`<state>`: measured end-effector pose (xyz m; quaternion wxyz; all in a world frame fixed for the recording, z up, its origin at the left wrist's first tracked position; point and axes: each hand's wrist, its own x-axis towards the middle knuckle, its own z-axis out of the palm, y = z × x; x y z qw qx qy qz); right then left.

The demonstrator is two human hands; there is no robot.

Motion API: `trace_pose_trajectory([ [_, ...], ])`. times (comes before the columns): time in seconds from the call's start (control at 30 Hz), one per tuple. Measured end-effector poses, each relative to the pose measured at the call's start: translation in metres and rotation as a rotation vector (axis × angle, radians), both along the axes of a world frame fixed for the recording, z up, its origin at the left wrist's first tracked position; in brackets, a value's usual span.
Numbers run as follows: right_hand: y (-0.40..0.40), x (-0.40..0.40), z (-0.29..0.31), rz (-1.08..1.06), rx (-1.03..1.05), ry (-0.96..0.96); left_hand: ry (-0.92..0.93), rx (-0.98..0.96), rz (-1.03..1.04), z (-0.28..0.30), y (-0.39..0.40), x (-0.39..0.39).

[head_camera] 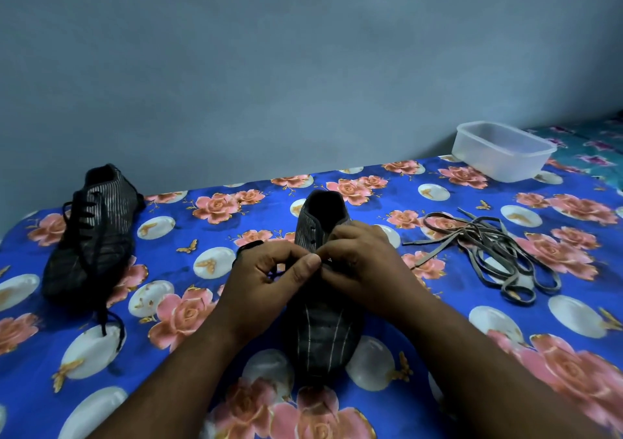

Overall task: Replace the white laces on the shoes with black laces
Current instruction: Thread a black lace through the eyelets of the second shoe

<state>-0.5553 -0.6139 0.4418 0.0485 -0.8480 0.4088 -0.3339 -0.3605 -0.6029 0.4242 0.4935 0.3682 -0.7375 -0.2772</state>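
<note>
A dark striped shoe point(323, 334) lies in the middle of the flowered cloth, toe toward me. My left hand point(269, 280) and my right hand point(357, 263) meet over its eyelet area, and both pinch a black lace point(247, 247) there. A loop of that lace curls out to the left of my left hand. The eyelets under my fingers are hidden. A second dark shoe point(92, 233) lies at the far left, threaded with a black lace whose ends trail toward me. A heap of pale grey-white laces point(488, 253) lies to the right of my hands.
A clear plastic container point(502, 150) stands at the back right near the wall. The blue flowered cloth point(188, 344) covers the whole surface, and its left edge curves away beyond the far shoe. A grey wall rises right behind.
</note>
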Motion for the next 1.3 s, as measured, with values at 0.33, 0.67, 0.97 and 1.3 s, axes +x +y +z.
trace_pose_trajectory([
  [0.33,-0.006,-0.013,0.006,0.054,0.046,-0.407,-0.113,0.1,0.021,-0.01,-0.004,-0.002],
  [0.67,-0.027,-0.065,0.016,-0.215,0.288,-1.079,-0.026,0.094,0.068,-0.009,0.0,-0.005],
  [0.97,-0.047,-0.11,0.004,-0.554,0.446,-1.295,-0.037,0.061,0.064,-0.008,0.002,-0.006],
  [1.3,-0.048,-0.134,-0.002,-0.74,0.51,-1.387,0.051,0.119,0.012,-0.007,0.004,-0.004],
])
